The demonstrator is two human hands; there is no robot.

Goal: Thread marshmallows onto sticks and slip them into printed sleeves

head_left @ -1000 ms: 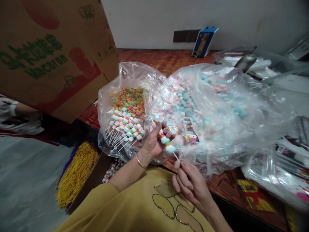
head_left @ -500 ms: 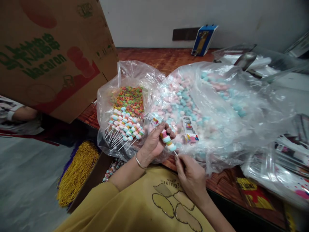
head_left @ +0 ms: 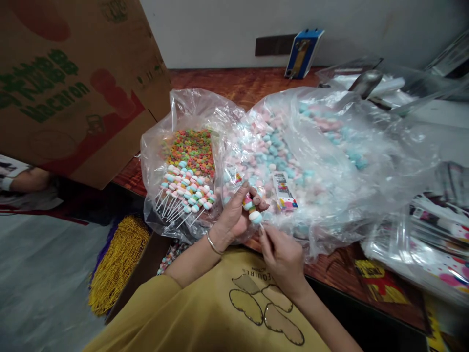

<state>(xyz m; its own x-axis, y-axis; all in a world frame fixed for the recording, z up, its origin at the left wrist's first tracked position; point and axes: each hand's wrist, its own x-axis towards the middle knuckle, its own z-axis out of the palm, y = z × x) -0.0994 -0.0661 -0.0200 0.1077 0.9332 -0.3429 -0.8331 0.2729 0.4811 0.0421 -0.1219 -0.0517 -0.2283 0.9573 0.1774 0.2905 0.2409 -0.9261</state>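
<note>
My left hand (head_left: pixel 234 216) is closed around a marshmallow skewer (head_left: pixel 255 216), its blue, white and yellow pieces partly covered by my fingers. A printed clear wrapper (head_left: pixel 235 176) sticks out past that hand; how far it covers the skewer I cannot tell. Below it, my right hand (head_left: pixel 284 254) pinches the skewer's thin white stick. To the left, a heap of marshmallow skewers (head_left: pixel 186 188) rests on a clear plastic bag, sticks towards me. Behind that heap are small orange, green and red candy rings (head_left: pixel 192 149). Another printed wrapper (head_left: pixel 284 190) lies right of my left hand.
A big plastic bag (head_left: pixel 330 181) of pink and blue marshmallows spreads across the wooden table (head_left: pixel 216 78). A Macaron carton (head_left: pixel 120 98) stands at left. A blue box (head_left: pixel 305 54) is by the wall, a metal scoop (head_left: pixel 365 84) and packaging stack (head_left: pixel 428 249) at right.
The skewer has slipped further up into my left hand, so less of it shows below. My right hand has followed on the stick, moving up and left. The whole view has shifted slightly.
</note>
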